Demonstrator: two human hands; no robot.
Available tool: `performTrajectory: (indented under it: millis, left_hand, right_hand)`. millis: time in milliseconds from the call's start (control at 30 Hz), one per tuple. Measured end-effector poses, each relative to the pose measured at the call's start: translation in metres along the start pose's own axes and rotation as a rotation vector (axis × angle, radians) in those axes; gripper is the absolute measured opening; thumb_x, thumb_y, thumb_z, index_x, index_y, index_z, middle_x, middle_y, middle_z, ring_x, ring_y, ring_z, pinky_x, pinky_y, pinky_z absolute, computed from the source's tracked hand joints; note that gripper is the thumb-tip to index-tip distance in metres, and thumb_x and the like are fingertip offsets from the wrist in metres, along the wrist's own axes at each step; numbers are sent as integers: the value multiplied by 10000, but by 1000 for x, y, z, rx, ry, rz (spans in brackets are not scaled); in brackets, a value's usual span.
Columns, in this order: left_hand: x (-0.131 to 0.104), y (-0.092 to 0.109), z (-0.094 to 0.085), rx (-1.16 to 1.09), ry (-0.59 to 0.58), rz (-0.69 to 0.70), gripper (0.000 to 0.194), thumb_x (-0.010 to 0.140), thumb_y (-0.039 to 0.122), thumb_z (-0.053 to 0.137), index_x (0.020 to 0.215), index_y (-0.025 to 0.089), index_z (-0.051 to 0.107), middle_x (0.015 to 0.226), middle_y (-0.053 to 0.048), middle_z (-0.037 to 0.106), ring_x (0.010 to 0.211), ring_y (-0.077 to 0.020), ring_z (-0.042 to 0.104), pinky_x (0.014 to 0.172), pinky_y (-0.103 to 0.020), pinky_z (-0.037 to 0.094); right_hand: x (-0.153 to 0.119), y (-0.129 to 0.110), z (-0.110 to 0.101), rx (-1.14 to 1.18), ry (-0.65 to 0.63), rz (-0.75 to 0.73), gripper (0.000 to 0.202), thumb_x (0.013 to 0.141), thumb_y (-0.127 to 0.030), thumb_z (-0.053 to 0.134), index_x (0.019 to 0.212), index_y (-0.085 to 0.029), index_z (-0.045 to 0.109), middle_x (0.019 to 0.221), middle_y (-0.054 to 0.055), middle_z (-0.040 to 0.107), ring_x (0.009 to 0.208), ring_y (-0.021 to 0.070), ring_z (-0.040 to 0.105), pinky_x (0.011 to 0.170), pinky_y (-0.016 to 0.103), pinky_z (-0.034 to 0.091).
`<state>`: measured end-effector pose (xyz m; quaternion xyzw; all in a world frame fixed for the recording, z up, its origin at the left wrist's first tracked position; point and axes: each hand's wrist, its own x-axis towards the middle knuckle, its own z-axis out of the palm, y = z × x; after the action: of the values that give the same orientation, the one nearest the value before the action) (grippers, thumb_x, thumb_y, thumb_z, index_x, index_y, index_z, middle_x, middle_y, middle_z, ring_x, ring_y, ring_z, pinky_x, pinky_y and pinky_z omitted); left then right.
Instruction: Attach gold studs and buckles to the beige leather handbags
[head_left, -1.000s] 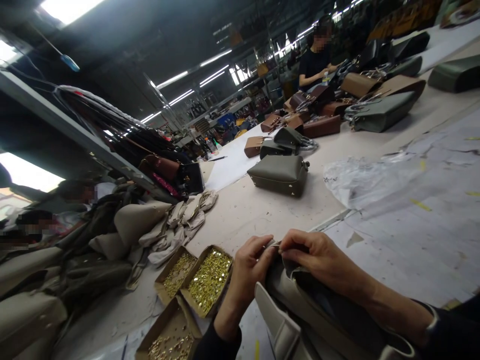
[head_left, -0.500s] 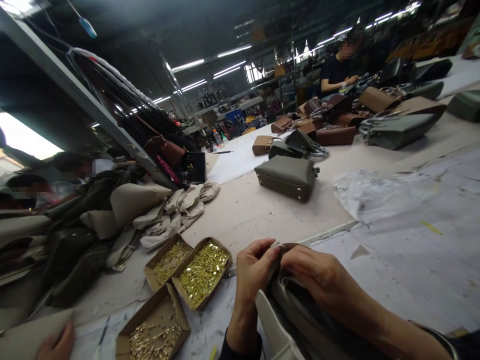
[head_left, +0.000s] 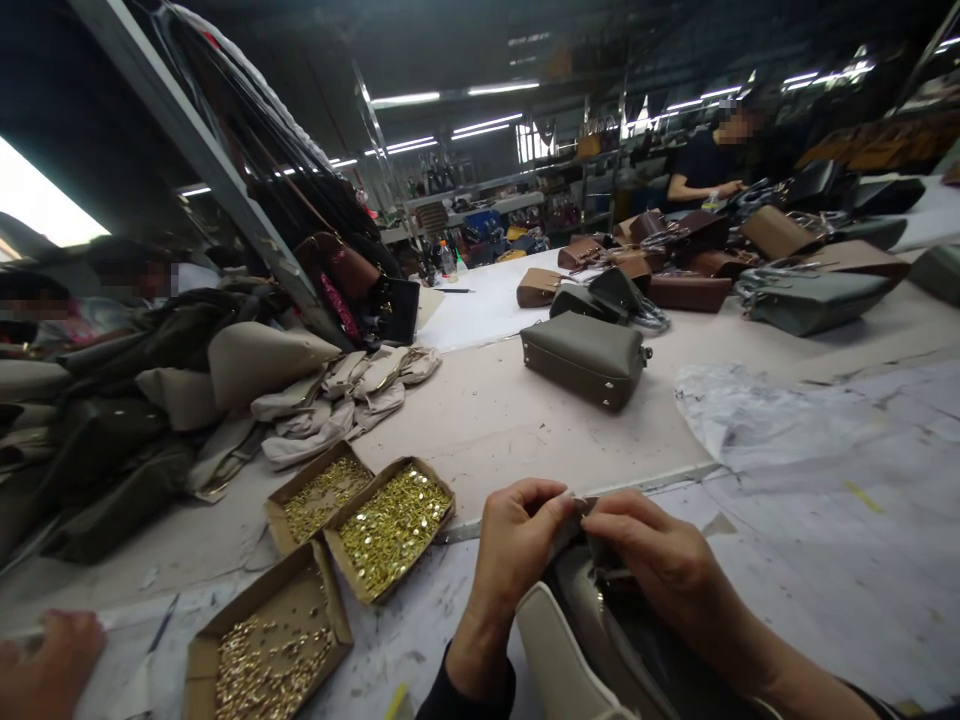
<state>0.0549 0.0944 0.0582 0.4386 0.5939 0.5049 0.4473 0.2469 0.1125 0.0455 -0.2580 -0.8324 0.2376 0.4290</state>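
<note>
At the bottom centre lies a dark bag (head_left: 645, 650) with a light beige flap (head_left: 559, 650) on its left side. My left hand (head_left: 517, 545) pinches the bag's upper edge between thumb and fingers. Close beside it, my right hand (head_left: 660, 560) is closed on the same edge, its fingertips almost touching the left ones. A metal zip or trim shows just under my right hand. The inside of the bag is mostly dark and hidden by my hands.
Cardboard trays hold gold studs (head_left: 390, 530) and small rivets (head_left: 274, 660) at left. Another person's hand (head_left: 56, 660) rests at lower left. An olive bag (head_left: 585, 355) lies ahead, plastic film (head_left: 750, 410) right of it. Fabric pieces (head_left: 352, 400) are piled left; a person (head_left: 705, 165) works far back.
The view has shifted slightly. My fingertips have come closer together on the bag's edge. The other person's hand at lower left no longer shows the beige piece it held.
</note>
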Motion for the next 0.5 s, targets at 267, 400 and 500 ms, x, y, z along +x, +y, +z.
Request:
performTrajectory:
  millis: [267,400,500]
  left_hand:
    - [3,5,1,-47,-58,-30,190,710,301,787,817,149,828,806,-83,789,768,-219,696,731,-293,516]
    - [5,4,-1,-105,-80,-74,217,684,318,802,799,135,821,790,-86,785,723,-198,675,693,-276,503]
    - [5,1,-1,-119,-78,-81,230,674,328,812,796,132,822,782,-88,780,725,-199,671,677,-270,497]
  right_hand:
    - [-15,7,6,-155,-64,-36,316,1021,-46,474,1153,-231,693,1016,60,669,852,172,679,725,259,550]
    - [-19,10,9,-163,-51,-1,328,1020,-38,462,1162,-240,679,1068,66,672,915,178,680,779,267,546]
    - [-21,11,10,-151,-21,2,336,1019,-33,471,1174,-246,680,1035,58,659,904,171,670,763,256,538]
